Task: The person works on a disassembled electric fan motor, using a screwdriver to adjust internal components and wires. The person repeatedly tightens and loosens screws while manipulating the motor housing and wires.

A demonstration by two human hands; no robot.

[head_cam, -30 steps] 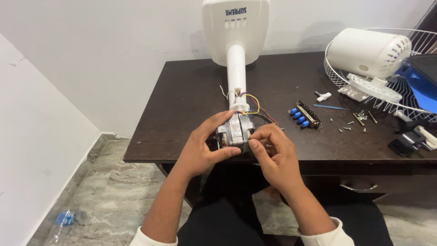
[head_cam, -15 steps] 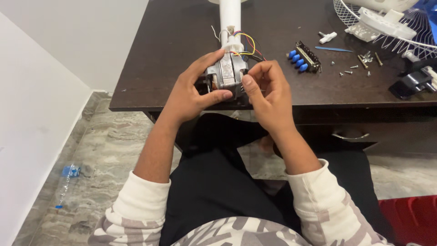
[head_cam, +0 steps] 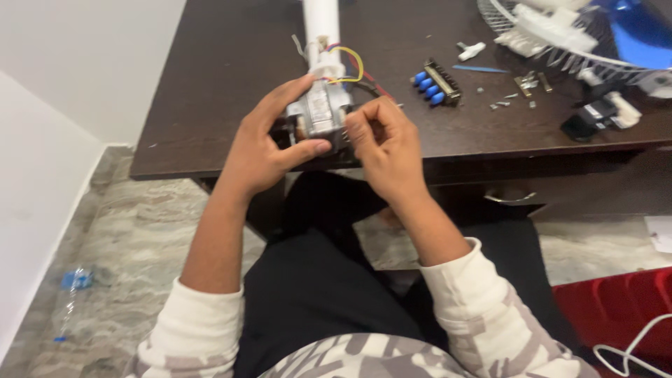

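Silver-grey metal, blocky and ribbed, forms the small electric fan motor [head_cam: 320,112] held at the near edge of a dark brown wooden table [head_cam: 210,84]. The left hand [head_cam: 262,143] wraps the motor's left side, thumb across its front. The right hand [head_cam: 385,143] pinches its right side with curled fingertips, seemingly working a small fastening; a fine, steady grip looks needed. Yellow and red wires [head_cam: 350,70] loop to a white plastic tube [head_cam: 322,28]. Farther right lies a black switch block with blue buttons [head_cam: 434,84].
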